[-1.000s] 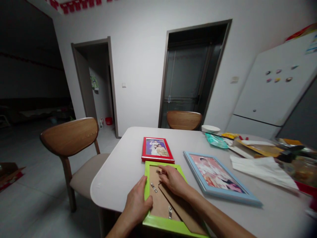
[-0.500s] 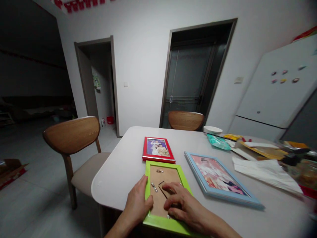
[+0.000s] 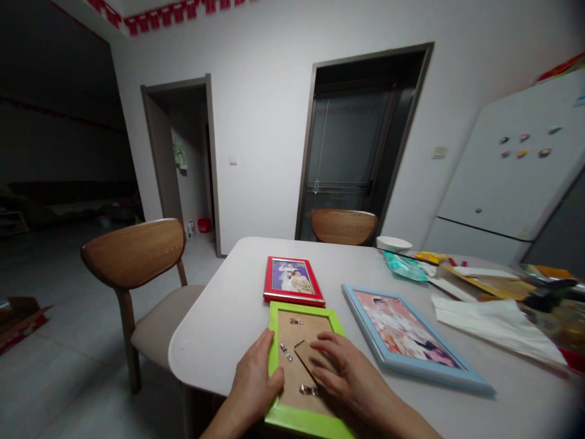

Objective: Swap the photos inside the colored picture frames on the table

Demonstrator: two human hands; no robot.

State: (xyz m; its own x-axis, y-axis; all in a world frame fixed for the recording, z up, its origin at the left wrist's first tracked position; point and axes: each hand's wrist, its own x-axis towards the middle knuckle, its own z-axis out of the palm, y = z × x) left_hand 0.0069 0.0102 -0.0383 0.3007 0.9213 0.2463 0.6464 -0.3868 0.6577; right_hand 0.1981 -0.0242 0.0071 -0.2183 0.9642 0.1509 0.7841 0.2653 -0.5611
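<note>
A green picture frame [image 3: 273, 341] lies face down at the table's near edge, its brown backing board [image 3: 292, 381] facing up. Metal clips [image 3: 286, 352] sit on the board, and a dark angled line, like the outline of a stand leg, runs across its middle. My left hand [image 3: 256, 372] grips the frame's left side, thumb on top and fingers along the outer edge. Over the right half of the board is my right hand [image 3: 350, 375], its fingers bent and apart near the dark line and the lower clip [image 3: 308, 389]; its palm side is hidden.
Beyond the green frame lies a red picture frame [image 3: 269, 280] with a photo. A light blue picture frame [image 3: 365, 323] is to the right. Farther right are a white bowl [image 3: 393, 244], a teal packet [image 3: 404, 266] and white paper [image 3: 493, 323]. A wooden chair [image 3: 137, 256] stands left.
My right hand has shifted slightly up and right on the backing board, uncovering more of the lower clip. My left hand keeps its hold. The view has tilted up slightly.
</note>
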